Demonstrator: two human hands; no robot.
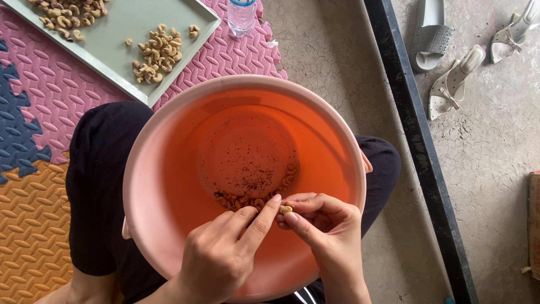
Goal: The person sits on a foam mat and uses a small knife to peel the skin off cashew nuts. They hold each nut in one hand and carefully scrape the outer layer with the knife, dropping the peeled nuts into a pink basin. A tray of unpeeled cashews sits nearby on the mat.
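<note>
A large pink plastic basin [169,129] rests between my knees, with a small heap of cashew nuts [253,198] and dark specks of skin on its bottom. Over its near side, my right hand [326,231] pinches one pale cashew [286,209] between thumb and fingertips. My left hand [225,253] reaches in beside it, its index fingertip touching that same nut.
A pale green tray [121,34] with two piles of cashews lies on coloured foam mats [39,112] at top left. A water bottle [242,16] stands behind the basin. A black beam [419,152] crosses the concrete floor; sandals [450,84] lie beyond it.
</note>
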